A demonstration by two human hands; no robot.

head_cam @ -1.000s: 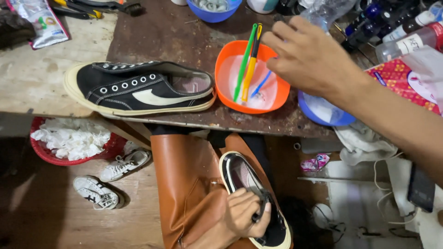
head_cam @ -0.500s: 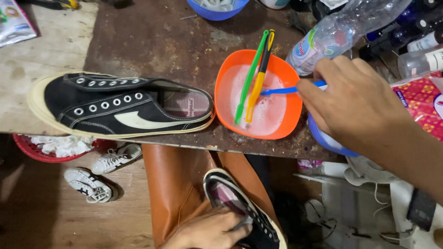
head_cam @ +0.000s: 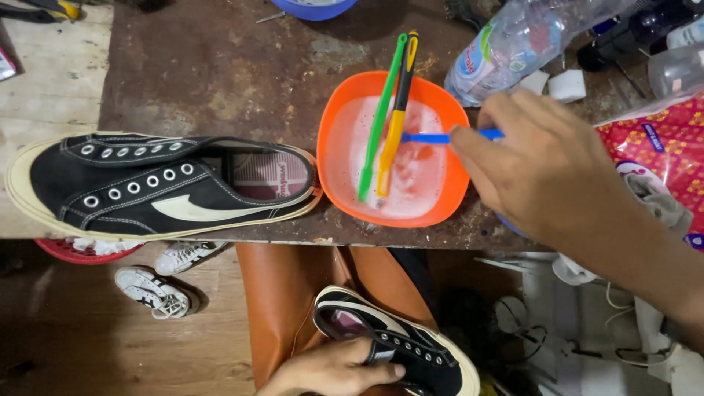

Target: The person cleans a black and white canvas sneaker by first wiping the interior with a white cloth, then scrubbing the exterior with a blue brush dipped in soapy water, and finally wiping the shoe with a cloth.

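R hand point(head_cam: 543, 165) pinches blue brush point(head_cam: 440, 137), long axis level, head pointing left into orange bowl point(head_cam: 447, 202) w/ foamy water. Green brush point(head_cam: 378, 121) & yellow brush point(head_cam: 394, 125) lean in bowl, handles up. L hand point(head_cam: 334, 370) below bowl, clamped on black sneaker point(head_cam: 400, 341), toe pointing lower right.

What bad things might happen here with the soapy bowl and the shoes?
The orange bowl of foamy water sits near the table edge; the right hand pulling the blue brush might tip or splash it onto the black shoe that the left hand holds below. The green brush and yellow brush leaning inside may fall out.
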